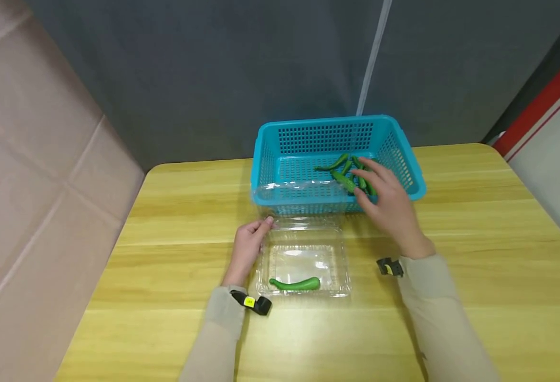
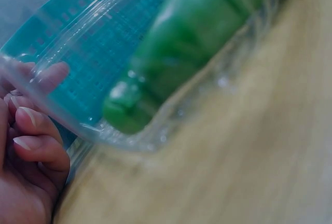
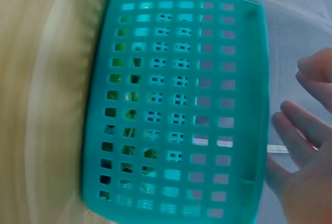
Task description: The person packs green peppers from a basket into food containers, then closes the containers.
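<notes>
Blue basket (image 1: 327,123) — several green peppers (image 1: 344,181), right grip (image 1: 393,209) spread above; clear box (image 1: 285,265) — lone pepper (image 1: 300,285), left grip (image 1: 247,248) pinching box.

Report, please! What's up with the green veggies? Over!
Left grip pinches side of clear container. Right grip over green vegetables in blue basket, fingers spread. One green vegetable inside container. Clear lid overlaps part of basket's near rim.

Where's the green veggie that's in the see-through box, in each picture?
Head: the green veggie is just below the middle, at the near edge of the see-through box.
Left wrist: big and blurry, from the center to the top right.
Right wrist: not in it; the green bits belong to the basket.
Shared landmark: the blue basket, in all three.
</notes>
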Available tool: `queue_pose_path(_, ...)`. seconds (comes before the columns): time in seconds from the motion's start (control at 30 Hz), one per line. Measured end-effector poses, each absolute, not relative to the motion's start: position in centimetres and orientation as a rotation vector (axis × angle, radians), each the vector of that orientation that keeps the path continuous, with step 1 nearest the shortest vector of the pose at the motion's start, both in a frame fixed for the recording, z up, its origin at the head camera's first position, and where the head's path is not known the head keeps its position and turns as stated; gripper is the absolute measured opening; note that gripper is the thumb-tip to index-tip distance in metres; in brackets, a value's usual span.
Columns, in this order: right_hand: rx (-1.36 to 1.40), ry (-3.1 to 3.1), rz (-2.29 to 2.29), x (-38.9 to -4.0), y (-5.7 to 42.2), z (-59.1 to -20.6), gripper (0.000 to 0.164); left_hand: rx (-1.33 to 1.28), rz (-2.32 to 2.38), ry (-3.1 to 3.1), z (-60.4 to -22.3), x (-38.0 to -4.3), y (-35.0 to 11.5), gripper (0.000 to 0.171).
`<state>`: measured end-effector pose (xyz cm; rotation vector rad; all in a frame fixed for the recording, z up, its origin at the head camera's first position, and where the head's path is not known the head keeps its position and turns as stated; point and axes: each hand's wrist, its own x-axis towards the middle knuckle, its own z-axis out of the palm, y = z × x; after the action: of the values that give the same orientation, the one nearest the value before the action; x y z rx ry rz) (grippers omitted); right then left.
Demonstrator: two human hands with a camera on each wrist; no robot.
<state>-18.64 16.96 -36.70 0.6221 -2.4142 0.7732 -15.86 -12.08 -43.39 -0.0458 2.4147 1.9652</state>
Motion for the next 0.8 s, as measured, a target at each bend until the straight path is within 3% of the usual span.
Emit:
queue_pose_path(0.5,0.496,-2.615,0.742,-18.8,16.6,-36.9,0.041,-0.038,1.958,2.41,-43.3,-15.8,-12.2,0.035)
queue_pose_path(0.8,0.352,-2.81,0.738,-19.5,16.4,-36.1,0.057,-0.054,1.959,2.422,-45.9,-17.0,-12.5,0.045)
